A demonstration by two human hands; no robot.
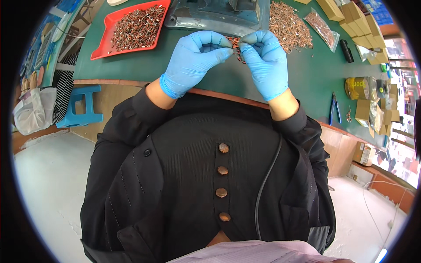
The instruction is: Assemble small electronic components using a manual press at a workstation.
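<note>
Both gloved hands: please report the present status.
Left hand, right hand: gloved, curled inward, close together; grip contents unclear. Small copper-coloured pieces: visible between them. Dark grey machine base: just beyond; no obstruction evident.

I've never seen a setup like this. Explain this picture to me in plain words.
There is no machine arm here: a person works with their own two hands. The single picture comes from a wide fisheye camera on the person's head, looking down, so straight edges bend and their black clothes fill the middle.

The left hand and right hand wear blue gloves and meet over the green table. Their fingers are bent close around small parts; whether any are gripped is too small to tell.

Beyond the hands is a grey block. A red tray of small pieces sits to the left. To the right are a loose pile, a clear bag of pieces, and blue-handled pliers.
</note>
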